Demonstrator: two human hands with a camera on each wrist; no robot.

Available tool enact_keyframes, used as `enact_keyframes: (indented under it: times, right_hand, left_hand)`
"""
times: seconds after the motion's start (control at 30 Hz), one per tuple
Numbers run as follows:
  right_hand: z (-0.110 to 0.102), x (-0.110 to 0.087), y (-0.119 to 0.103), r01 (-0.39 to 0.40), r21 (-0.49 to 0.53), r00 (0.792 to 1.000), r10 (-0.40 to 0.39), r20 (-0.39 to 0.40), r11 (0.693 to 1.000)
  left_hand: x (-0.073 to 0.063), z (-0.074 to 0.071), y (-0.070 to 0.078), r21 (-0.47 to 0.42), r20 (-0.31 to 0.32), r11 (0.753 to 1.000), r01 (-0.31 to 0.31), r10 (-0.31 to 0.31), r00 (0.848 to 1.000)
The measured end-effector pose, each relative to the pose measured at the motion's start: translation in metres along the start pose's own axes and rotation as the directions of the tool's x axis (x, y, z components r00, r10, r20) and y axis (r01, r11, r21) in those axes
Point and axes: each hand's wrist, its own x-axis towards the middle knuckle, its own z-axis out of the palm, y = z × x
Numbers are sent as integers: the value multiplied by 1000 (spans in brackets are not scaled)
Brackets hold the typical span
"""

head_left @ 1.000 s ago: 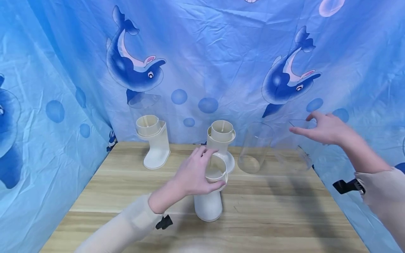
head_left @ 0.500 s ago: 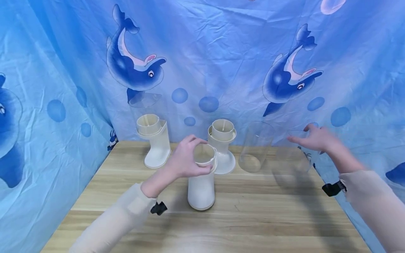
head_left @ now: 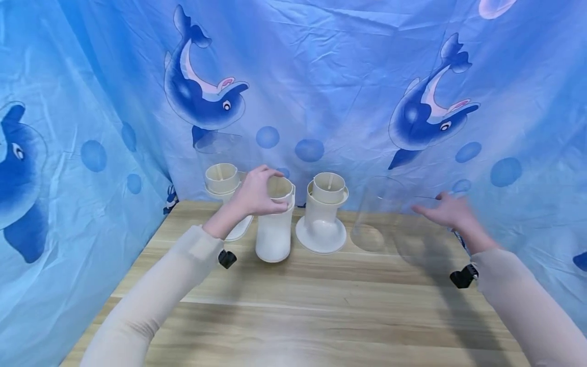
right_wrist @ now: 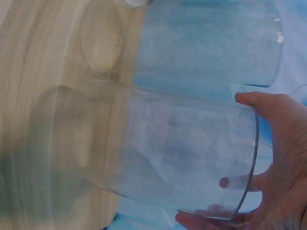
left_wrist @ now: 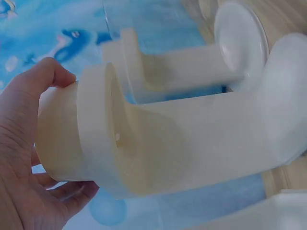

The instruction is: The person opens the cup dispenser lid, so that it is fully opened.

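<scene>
My left hand (head_left: 257, 193) grips the round cream top of a white plastic stand (head_left: 274, 232), thumb on one side and fingers on the other. In the left wrist view that stand (left_wrist: 192, 143) fills the middle, its wide foot at the right; I cannot tell whether the foot touches the table. Over at the right, my right hand (head_left: 442, 210) holds a clear open cylinder (head_left: 419, 239) by its upper rim. The right wrist view shows the thumb outside this cylinder (right_wrist: 187, 148) and fingers at its rim.
A second white stand (head_left: 323, 224) stands right of the held one. Behind my left hand is a third stand (head_left: 222, 178), with a clear cylinder (head_left: 217, 145) on top. Another clear cylinder (head_left: 378, 214) stands between the second stand and my right hand. Patterned blue cloth (head_left: 348, 102) encloses the wooden table (head_left: 293, 306).
My left hand has carried the white stand back and left, into line between the other two stands. My right hand has moved slightly down and left with the clear cylinder.
</scene>
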Motion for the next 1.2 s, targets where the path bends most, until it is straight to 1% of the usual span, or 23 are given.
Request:
enact_keyframes:
  times: [0.17,0.3,0.4,0.47,0.67,0.77,0.9,1.03,1.2]
  right_hand:
    - [11,9,0,5,23,999,-5,-32,1000]
    - [16,11,-1,14,22,999,-14,-42,1000]
    - [17,11,-2,17,28,998,-16,-56,999]
    - [19,12,-3,23,32,997,-21,-69,999]
    - [28,14,-4,15,65,998,-11,-58,998]
    - [33,17,-3,7,82,999,-3,-50,997]
    - [38,18,-1,5,77,997,0,-75,997]
    - [43,22,-2,13,61,995,-7,-103,998]
    - [51,29,-4,-3,30,995,6,-104,1000]
  left_hand:
    - [17,7,-19,-20,21,999,41,-40,999]
    - [27,18,-33,-22,39,997,77,-76,996]
    - [35,24,-41,-34,37,995,90,-89,995]
    - [38,25,-44,-45,34,995,93,-92,995]
    - [38,24,-45,-38,63,993,112,-109,992]
    - [38,24,-45,-30,67,993,117,-114,991]
    - [39,25,-46,-28,59,994,104,-102,993]
    - [39,26,-48,-34,55,994,105,-103,993]
    - [36,27,-51,-36,62,994,106,-104,993]
